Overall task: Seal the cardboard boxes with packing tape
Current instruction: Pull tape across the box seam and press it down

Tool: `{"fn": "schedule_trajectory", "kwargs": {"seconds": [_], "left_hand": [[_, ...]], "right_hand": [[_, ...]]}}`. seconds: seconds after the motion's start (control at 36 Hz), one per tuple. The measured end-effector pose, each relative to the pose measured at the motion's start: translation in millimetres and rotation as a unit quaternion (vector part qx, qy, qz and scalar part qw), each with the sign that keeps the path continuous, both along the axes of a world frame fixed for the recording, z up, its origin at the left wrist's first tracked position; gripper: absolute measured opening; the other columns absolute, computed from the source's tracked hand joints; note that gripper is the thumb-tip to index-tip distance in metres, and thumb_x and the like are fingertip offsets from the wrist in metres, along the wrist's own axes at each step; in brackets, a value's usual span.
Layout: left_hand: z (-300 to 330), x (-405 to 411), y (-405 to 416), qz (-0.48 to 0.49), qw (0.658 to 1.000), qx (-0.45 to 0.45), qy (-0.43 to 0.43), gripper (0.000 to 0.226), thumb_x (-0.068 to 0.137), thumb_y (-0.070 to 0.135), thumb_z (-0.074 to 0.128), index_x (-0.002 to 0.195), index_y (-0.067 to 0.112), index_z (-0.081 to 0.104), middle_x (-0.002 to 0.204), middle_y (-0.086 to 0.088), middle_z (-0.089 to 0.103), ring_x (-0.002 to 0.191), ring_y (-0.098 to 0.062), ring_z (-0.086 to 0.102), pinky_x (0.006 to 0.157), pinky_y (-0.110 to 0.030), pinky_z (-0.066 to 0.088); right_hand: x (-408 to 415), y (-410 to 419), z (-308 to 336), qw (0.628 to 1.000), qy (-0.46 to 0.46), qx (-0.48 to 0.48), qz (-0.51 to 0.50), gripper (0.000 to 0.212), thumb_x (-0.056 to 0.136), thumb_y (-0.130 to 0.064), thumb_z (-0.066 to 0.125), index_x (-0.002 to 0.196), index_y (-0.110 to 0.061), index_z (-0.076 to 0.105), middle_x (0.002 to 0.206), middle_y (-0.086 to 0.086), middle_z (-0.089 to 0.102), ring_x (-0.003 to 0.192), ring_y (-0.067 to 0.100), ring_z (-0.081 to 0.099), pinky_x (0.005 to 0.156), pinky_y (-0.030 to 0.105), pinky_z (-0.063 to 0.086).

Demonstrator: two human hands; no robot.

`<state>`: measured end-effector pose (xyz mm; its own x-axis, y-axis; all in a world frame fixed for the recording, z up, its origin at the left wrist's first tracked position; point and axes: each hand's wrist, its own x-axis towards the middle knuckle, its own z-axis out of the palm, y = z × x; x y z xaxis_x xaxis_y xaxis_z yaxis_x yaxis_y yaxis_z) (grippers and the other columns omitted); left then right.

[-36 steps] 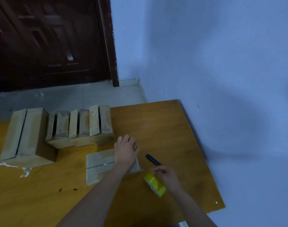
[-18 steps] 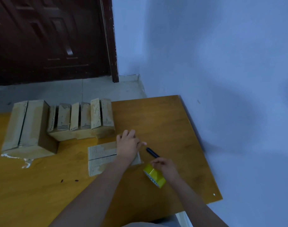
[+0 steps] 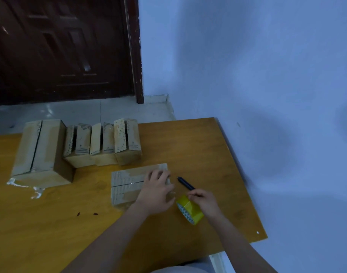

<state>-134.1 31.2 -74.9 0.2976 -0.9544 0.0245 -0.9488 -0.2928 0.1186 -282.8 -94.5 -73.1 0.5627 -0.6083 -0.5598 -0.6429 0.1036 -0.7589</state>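
The small cardboard box [image 3: 129,184] lies flat on the wooden table [image 3: 50,223], flaps meeting at a centre seam. Since the earlier frame the left hand [image 3: 157,192] has slid toward the box's right end, its fingers now reaching toward the yellow tape roll [image 3: 189,209] rather than resting flat. The right hand [image 3: 205,201] grips the roll just beside the box. A black pen [image 3: 185,183] lies beyond the roll. Whether the left fingers pinch a tape end cannot be told; they are blurred.
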Motion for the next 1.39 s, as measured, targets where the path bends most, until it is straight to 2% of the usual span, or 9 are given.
{"fn": "schedule_trajectory", "kwargs": {"seconds": [0.33,0.53,0.69,0.92,1.0,1.11,1.17,1.25,1.39], "left_hand": [[-4.7,-23.2,-10.3,0.100,0.993,-0.021,0.052,0.013,0.060,0.026,0.084,0.061,0.020,0.073,0.103,-0.003,0.066,0.099,-0.025,0.047,0.098,-0.054,0.042],[8.7,-35.7,-19.4,0.137,0.987,0.017,0.085,0.036,0.099,0.027,0.037,0.117,0.012,0.064,0.141,-0.003,0.036,0.129,-0.028,0.028,0.118,-0.040,0.007],[10.8,-35.6,-16.5,0.151,0.980,-0.001,0.129,0.034,0.098,0.023,0.035,0.112,0.013,0.064,0.125,0.000,0.043,0.118,-0.025,0.033,0.105,-0.033,0.027],[15.5,-36.9,24.6,0.037,0.989,0.008,0.140,0.034,0.092,0.018,0.044,0.120,0.022,0.063,0.112,0.002,0.055,0.111,-0.024,0.037,0.099,-0.037,0.029],[19.3,-35.1,33.2,-0.006,0.984,-0.055,0.168,0.032,0.087,0.017,0.043,0.109,0.023,0.065,0.103,0.004,0.058,0.098,-0.020,0.051,0.078,-0.030,0.035],[21.4,-26.5,42.8,0.124,0.970,-0.158,0.138,0.022,0.082,0.026,0.045,0.094,0.020,0.062,0.095,0.003,0.051,0.085,-0.016,0.052,0.063,-0.029,0.049],[31.1,-22.8,47.6,0.229,0.963,-0.114,0.085,0.026,0.082,0.034,0.052,0.099,0.018,0.063,0.106,-0.002,0.053,0.097,-0.022,0.055,0.076,-0.037,0.052],[39.1,-19.6,53.8,0.366,0.922,0.046,0.117,0.058,0.091,0.053,0.047,0.134,0.015,0.040,0.144,-0.012,0.030,0.132,-0.034,0.030,0.106,-0.047,0.029],[32.4,-18.5,51.0,0.417,0.896,0.058,0.144,0.083,0.087,0.071,0.033,0.145,0.013,0.023,0.151,-0.011,0.016,0.139,-0.034,0.015,0.109,-0.051,0.021]], "right_hand": [[0.9,3.8,-2.7,1.000,0.012,-0.010,0.004,0.011,0.086,-0.011,0.064,0.083,-0.018,0.072,0.086,-0.004,0.068,0.085,0.013,0.060,0.071,0.022,0.043],[5.2,6.8,-3.3,0.999,0.020,-0.021,0.013,0.012,0.086,-0.008,0.063,0.089,-0.014,0.073,0.092,0.000,0.068,0.087,0.013,0.059,0.075,0.024,0.043],[2.8,4.3,1.1,0.998,0.025,-0.047,0.024,0.015,0.086,-0.009,0.063,0.081,-0.019,0.072,0.084,-0.005,0.068,0.083,0.013,0.061,0.074,0.026,0.044],[13.1,-21.6,18.1,0.998,0.011,-0.068,0.009,0.026,0.080,-0.002,0.065,0.067,-0.024,0.072,0.078,0.001,0.068,0.079,0.020,0.059,0.071,0.028,0.041],[29.5,-23.2,24.7,0.995,0.015,-0.083,0.054,0.025,0.082,-0.003,0.065,0.066,-0.022,0.069,0.077,0.001,0.065,0.078,0.019,0.057,0.066,0.027,0.040],[53.4,-20.0,27.4,0.982,0.046,-0.119,0.138,0.013,0.084,-0.004,0.062,0.081,-0.013,0.071,0.093,0.010,0.069,0.091,0.021,0.058,0.072,0.028,0.038],[64.2,-14.5,26.5,0.972,0.061,-0.139,0.177,0.014,0.084,-0.006,0.062,0.090,-0.010,0.073,0.101,0.009,0.070,0.095,0.019,0.059,0.070,0.024,0.039],[75.8,-0.7,30.0,0.955,0.069,-0.162,0.238,0.015,0.086,-0.009,0.062,0.096,-0.008,0.073,0.101,0.005,0.070,0.092,0.013,0.058,0.063,0.013,0.037],[74.0,22.5,30.5,0.938,0.067,-0.166,0.297,0.018,0.082,-0.013,0.058,0.090,-0.008,0.074,0.075,-0.006,0.062,0.081,0.012,0.056,0.061,0.018,0.039]]}}
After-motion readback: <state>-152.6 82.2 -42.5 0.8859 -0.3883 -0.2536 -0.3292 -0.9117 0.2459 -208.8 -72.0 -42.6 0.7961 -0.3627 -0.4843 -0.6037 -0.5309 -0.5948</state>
